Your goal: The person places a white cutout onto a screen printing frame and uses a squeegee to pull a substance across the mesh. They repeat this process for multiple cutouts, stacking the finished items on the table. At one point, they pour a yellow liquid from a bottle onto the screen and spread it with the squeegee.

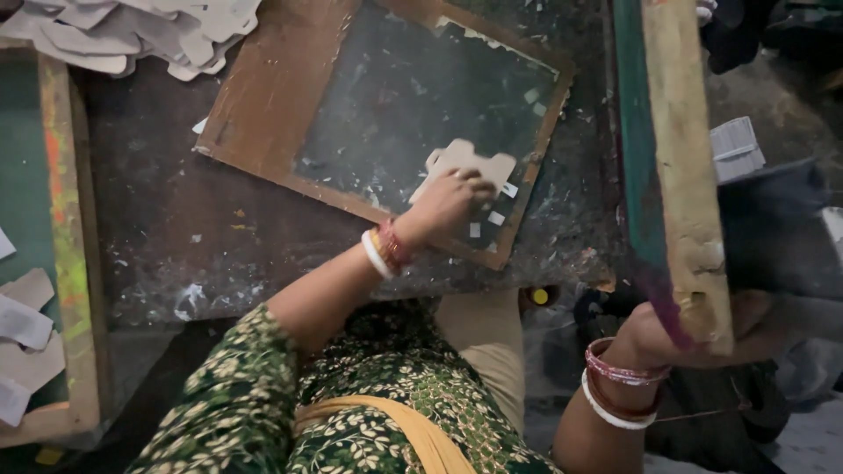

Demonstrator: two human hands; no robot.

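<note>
My left hand (448, 200) reaches forward and rests its fingers on a pale cardboard cut-out (465, 162) that lies on a dark glass pane in a brown wooden frame (272, 96). My right hand (654, 338) grips the lower end of a long wooden frame bar (680, 167), green on its left face, which stands tilted up at the right. Bangles ring both wrists.
A heap of pale cut-outs (132, 31) lies at the top left of the dark, stained worktable (176, 237). A green-lined wooden tray (75, 263) with more cut-outs stands at the left edge. A stack of white cards (736, 149) sits at the right.
</note>
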